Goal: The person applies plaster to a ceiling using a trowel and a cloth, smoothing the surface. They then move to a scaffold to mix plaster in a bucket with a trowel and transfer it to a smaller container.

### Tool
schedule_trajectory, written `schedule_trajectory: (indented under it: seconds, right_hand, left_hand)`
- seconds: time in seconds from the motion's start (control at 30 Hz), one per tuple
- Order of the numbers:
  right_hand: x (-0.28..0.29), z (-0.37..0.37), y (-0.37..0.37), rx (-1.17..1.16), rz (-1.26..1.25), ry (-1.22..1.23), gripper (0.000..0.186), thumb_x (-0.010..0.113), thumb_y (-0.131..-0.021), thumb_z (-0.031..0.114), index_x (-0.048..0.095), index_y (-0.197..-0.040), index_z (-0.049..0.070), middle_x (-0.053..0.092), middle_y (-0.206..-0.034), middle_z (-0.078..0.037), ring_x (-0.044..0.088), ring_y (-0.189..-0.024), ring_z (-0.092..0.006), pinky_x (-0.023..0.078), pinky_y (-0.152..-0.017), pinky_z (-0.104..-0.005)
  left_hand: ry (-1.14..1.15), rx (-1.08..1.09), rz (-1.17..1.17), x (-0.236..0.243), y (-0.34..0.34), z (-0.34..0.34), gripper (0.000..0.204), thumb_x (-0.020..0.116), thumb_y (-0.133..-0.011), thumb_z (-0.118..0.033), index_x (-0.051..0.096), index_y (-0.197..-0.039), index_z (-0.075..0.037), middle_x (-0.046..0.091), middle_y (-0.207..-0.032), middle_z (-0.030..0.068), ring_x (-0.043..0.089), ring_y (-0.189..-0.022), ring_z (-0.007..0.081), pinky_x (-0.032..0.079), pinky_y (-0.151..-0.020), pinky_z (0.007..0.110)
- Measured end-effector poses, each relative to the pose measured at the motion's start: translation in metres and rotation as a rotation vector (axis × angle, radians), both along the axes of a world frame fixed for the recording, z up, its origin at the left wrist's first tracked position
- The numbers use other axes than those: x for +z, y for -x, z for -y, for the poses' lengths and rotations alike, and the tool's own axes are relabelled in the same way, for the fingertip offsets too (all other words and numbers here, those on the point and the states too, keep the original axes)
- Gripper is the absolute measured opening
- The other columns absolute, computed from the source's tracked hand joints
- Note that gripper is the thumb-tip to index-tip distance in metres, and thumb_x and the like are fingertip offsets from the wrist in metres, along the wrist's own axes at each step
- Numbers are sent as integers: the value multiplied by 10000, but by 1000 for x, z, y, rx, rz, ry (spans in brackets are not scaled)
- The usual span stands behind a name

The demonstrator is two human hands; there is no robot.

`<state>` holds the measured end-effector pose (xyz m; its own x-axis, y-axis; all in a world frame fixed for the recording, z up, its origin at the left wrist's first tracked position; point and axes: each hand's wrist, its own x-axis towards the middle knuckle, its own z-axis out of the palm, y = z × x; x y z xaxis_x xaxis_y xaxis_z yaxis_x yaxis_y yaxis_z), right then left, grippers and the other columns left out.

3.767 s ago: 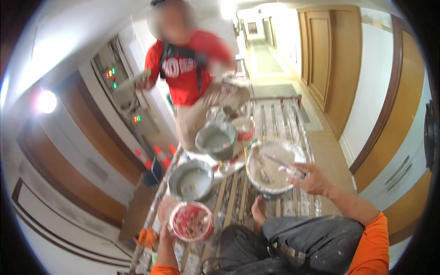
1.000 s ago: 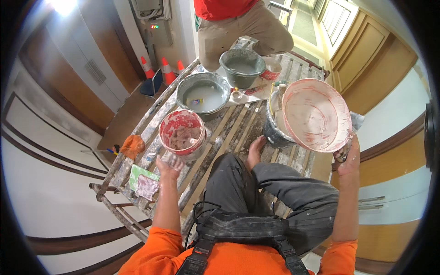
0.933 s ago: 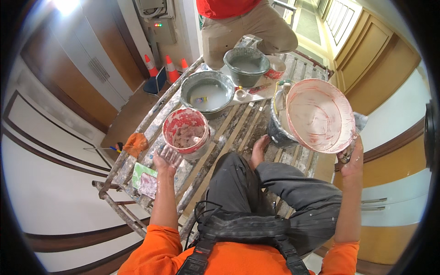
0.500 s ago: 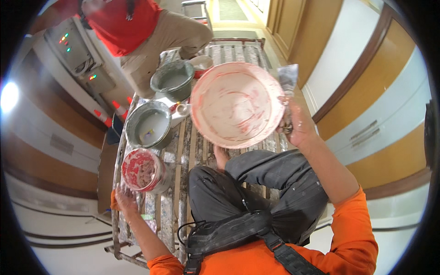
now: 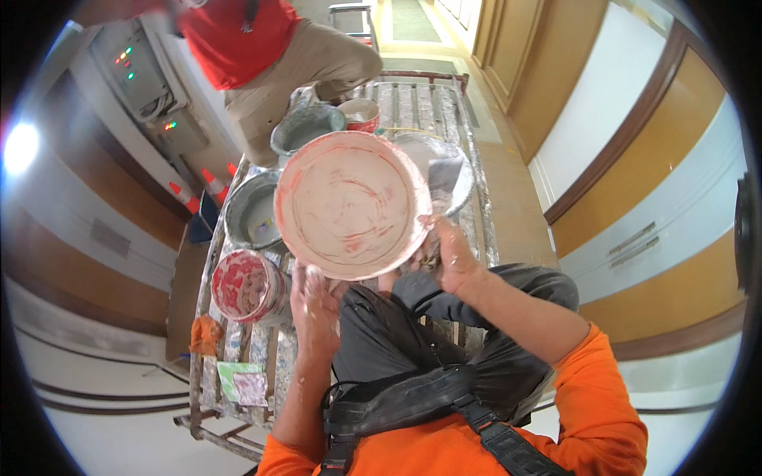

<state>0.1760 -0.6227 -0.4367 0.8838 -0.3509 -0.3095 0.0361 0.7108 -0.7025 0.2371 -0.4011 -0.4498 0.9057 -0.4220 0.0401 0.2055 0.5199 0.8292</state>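
A wide bucket (image 5: 353, 202), its pale inside streaked with pink, is held tilted over my crossed legs with its mouth towards me. My right hand (image 5: 454, 258) grips its right rim, with something dark and speckled partly hidden beneath the fingers. Against the near left edge, my left hand (image 5: 316, 309) holds the bucket from below, fingertips partly hidden behind it. A smaller bucket (image 5: 248, 287), smeared red and holding pinkish paste, stands just left of my left hand.
Two dark buckets (image 5: 255, 210) (image 5: 305, 128), a small red-and-white tub (image 5: 362, 115) and a grey-white bucket (image 5: 452, 178) stand around on the slatted platform (image 5: 397, 91). An orange cloth (image 5: 205, 335) lies at the left edge. A person in red (image 5: 238, 44) is at the far left.
The wide bucket has moved left and nearer in my right hand. My left hand has left the orange cloth and come to the bucket. The grey-white bucket behind is now uncovered.
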Motion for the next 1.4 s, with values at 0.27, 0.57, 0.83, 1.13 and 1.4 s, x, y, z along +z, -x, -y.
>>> schedule_trajectory:
  seconds: [0.27, 0.57, 0.83, 1.13, 1.4]
  right_hand:
    - [-10, -67, -17, 328, -32, 316, 363, 626, -994, 409, 577, -1097, 65, 646, -789, -89, 560, -491, -166, 460, -402, -307]
    - [9, -80, -83, 329, 241, 2037, 275, 598, -951, 211, 583, -1176, 52, 677, -970, -165, 710, -927, -337, 564, -765, -464]
    - [-26, -108, -164, 328, 139, 2324, 187, 552, -957, 145, 543, -1088, 13, 673, -926, -204, 718, -824, -396, 590, -708, -481]
    - [-76, -137, -136, 639, -79, 1720, 278, 523, -989, 240, 518, -1121, -5, 671, -885, -333, 659, -871, -518, 521, -778, -585]
    - [-72, -171, -113, 679, 71, 1670, 285, 518, -973, 204, 527, -1143, -23, 687, -894, -302, 678, -850, -489, 530, -757, -566]
  left_hand:
    - [145, 488, 11, 22, -77, -90, 467, 595, -1012, -329, 537, -1346, -7, 617, -1330, 111, 632, -1152, 237, 499, -1011, 385]
    - [-1200, 557, 282, 39, -136, -164, 467, 698, -909, -412, 692, -1175, -28, 709, -1039, 99, 634, -967, 180, 478, -892, 334]
    - [-1200, 485, 335, 35, -150, -159, 544, 760, -846, -403, 679, -1189, 11, 713, -1062, 138, 649, -976, 205, 493, -885, 331]
    - [-892, 661, 337, 5, -148, -165, 470, 780, -841, -330, 705, -1148, 18, 720, -995, 96, 654, -908, 173, 514, -842, 315]
    - [-1215, 757, 442, 18, -126, -147, 607, 821, -758, -434, 695, -1175, -11, 737, -1008, 189, 716, -934, 304, 532, -869, 379]
